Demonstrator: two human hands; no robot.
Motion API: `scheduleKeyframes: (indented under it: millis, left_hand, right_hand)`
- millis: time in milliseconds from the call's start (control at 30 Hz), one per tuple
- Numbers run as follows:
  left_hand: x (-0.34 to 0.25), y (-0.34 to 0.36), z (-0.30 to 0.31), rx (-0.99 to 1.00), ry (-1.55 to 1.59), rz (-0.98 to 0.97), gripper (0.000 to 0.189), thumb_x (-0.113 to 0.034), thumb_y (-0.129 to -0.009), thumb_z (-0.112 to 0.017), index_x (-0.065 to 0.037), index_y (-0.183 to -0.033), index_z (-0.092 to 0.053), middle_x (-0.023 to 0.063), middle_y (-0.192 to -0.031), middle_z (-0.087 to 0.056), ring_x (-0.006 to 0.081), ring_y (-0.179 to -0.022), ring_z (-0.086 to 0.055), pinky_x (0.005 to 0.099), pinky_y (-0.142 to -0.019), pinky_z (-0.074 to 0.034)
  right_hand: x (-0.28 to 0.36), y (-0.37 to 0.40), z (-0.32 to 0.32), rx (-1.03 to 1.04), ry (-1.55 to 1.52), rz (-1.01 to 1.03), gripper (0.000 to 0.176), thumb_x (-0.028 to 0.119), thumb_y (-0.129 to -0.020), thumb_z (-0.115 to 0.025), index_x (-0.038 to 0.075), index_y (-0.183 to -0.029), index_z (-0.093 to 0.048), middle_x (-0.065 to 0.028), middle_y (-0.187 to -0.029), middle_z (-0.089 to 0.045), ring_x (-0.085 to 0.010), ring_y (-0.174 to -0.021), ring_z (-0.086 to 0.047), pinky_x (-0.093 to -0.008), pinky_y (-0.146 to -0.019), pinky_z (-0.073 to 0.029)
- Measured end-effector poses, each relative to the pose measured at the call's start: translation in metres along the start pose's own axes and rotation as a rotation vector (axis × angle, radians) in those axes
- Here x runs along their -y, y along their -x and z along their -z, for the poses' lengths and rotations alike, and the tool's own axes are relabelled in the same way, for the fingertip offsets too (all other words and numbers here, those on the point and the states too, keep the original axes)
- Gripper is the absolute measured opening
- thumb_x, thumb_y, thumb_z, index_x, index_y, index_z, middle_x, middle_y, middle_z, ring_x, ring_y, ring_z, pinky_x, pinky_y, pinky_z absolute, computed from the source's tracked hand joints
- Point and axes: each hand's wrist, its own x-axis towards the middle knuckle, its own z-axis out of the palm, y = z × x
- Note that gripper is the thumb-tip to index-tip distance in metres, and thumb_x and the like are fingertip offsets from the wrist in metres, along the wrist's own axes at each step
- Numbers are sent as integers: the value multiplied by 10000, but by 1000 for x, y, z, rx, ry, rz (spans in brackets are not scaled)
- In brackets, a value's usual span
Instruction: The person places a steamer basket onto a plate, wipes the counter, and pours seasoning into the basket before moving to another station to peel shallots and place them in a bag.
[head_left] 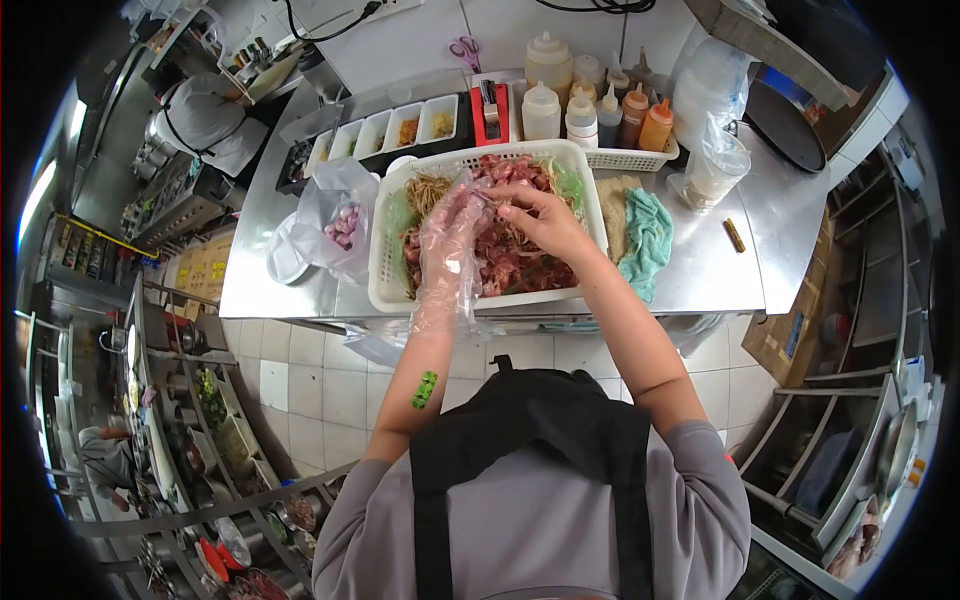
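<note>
Over a metal counter (745, 275), a plastic glove (452, 262) covers the left hand (455, 225), whose grip I cannot tell; the right hand (545, 222) pinches the glove's tip — seemingly adjusting it, next needing a gentle tug — above meat (500, 262) in a basket (384, 297).

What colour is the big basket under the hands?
The basket is white; the head view shows it.

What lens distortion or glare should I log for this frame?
Head view: strong fisheye, corners black, metal rail bowed at lower left; head view: bright strips at left look blown out, steel table shines, highlights on the clear glove over the left hand.
</note>
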Motion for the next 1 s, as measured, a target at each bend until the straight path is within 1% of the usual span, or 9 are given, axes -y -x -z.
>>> scheduleKeyframes:
  millis: [100, 167, 267, 500, 567, 700, 800, 867, 1000]
  left_hand:
    - [0, 2, -3, -68, 86, 14, 370, -149, -880, -627, 42, -1183, -532, 91, -1081, -595, 146, -918, -576, 250, -820, -473]
    - [-1, 1, -1, -43, 21, 38, 378, -143, -878, -628, 50, -1186, -524, 96, -1079, -594, 147, -928, -574, 248, -829, -473]
    - [7, -2, 5, -55, 13, -16, 383, -138, -869, -635, 50, -1184, -525, 97, -1074, -595, 146, -940, -573, 254, -847, -468]
    - [1, 3, 1, -19, 93, -41, 382, -85, -847, -646, 71, -1173, -524, 133, -1113, -583, 166, -963, -586, 258, -864, -478]
    - [-8, 7, -5, -49, 103, 10, 372, -98, -848, -648, 63, -1162, -531, 140, -1134, -571, 165, -983, -578, 255, -886, -466]
    - [-6, 4, -3, -37, 285, 84, 423, -124, -852, -648, 57, -1202, -494, 148, -1153, -549, 170, -990, -570, 248, -893, -462]
    - [-2, 1, 4, -79, 257, 114, 470, -172, -880, -621, 38, -1259, -440, 139, -1163, -529, 177, -1008, -556, 246, -890, -471]
    - [10, -6, 17, 32, 124, 53, 494, -236, -904, -593, 12, -1290, -410, 95, -1156, -523, 165, -1019, -542, 246, -877, -474]
    - [15, -1, 14, 89, 207, 16, 472, -285, -917, -574, -21, -1284, -438, 51, -1130, -530, 137, -995, -533, 242, -868, -455]
  right_hand:
    - [0, 1, -4, -44, 94, -16, 273, 129, -876, -601, 62, -1141, -613, -90, -1091, -651, -185, -1024, -598, -306, -913, -431]
    - [-3, 1, -7, -30, 165, 70, 276, 131, -866, -611, 77, -1136, -618, -108, -1067, -655, -222, -996, -615, -313, -896, -445]
    - [0, 1, -9, -17, 214, 74, 286, 115, -876, -604, 66, -1157, -610, -78, -1071, -655, -147, -992, -582, -297, -898, -433]
    - [2, 0, -5, -84, 146, -5, 269, 129, -893, -589, 70, -1154, -617, -63, -1100, -649, -149, -1017, -578, -287, -919, -419]
    - [-6, -1, -3, -143, 100, -39, 270, 152, -883, -602, 79, -1143, -614, -94, -1055, -658, -191, -964, -618, -306, -869, -453]
    - [-8, 0, -2, -172, 163, 58, 305, 160, -888, -598, 73, -1180, -576, -95, -1048, -648, -197, -955, -613, -317, -876, -451]
    - [-2, 3, -3, -58, 116, -40, 352, 179, -886, -604, 71, -1212, -529, -93, -1055, -636, -214, -977, -606, -332, -888, -447]
    - [-2, 3, -3, 29, 94, 51, 392, 143, -884, -612, 41, -1239, -481, -80, -1095, -613, -181, -1036, -573, -313, -908, -429]
    - [-6, 0, -8, 37, 136, 158, 392, 147, -892, -599, 52, -1256, -489, -77, -1125, -609, -188, -1027, -582, -315, -909, -427]
